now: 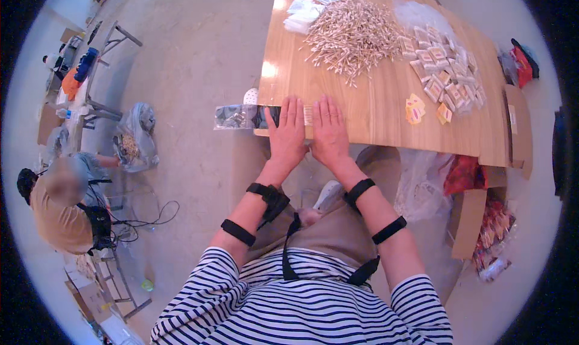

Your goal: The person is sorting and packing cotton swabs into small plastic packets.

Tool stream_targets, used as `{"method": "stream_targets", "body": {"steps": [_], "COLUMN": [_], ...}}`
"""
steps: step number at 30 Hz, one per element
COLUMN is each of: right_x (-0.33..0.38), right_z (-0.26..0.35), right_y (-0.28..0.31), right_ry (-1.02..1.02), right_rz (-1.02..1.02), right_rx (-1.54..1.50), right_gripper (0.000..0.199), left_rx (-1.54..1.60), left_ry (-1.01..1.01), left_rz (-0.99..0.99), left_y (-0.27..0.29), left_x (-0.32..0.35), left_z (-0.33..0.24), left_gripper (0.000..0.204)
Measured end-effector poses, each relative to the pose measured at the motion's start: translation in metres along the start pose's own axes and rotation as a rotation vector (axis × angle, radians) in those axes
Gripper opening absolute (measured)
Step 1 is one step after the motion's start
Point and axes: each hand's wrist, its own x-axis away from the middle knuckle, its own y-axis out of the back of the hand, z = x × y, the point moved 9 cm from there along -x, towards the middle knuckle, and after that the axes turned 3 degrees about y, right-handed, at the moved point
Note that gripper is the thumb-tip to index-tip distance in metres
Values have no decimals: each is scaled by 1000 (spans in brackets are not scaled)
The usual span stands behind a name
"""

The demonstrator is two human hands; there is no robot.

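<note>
Both my hands lie palm down at the near left corner of the wooden table (374,122), fingers stretched forward. A short row of cotton swabs (308,115) shows between them. My left hand (288,137) rests on the table end of a flat strip of clear plastic packaging (235,116), dark in part, which sticks out past the table's left edge. My right hand (330,137) touches the other end of the swab row. What lies under the palms is hidden. Farther back is a big heap of loose cotton swabs (353,34).
Small packed boxes (440,65) are piled at the right, with yellow cards (415,109) nearer me. White plastic bags (303,13) lie at the back left. Below the right edge stand a cardboard box (468,224) and clear plastic (419,182). Another person (66,206) sits at the left.
</note>
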Motion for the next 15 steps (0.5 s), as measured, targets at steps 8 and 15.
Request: {"method": "stream_targets", "body": {"steps": [8,15], "right_x": [-4,-3], "right_z": [2,3], "right_y": [1,-3], "right_ry": [-20,12], "right_rz": [1,10], "right_rx": [31,12], "right_gripper": [75,88], "left_rx": [-50,-132], "left_ry": [-32,-120], "left_rz": [-31,-156], "left_y": [-2,-7], "left_x": [-3,1], "left_z": [0,-16], "left_gripper": [122,111]}}
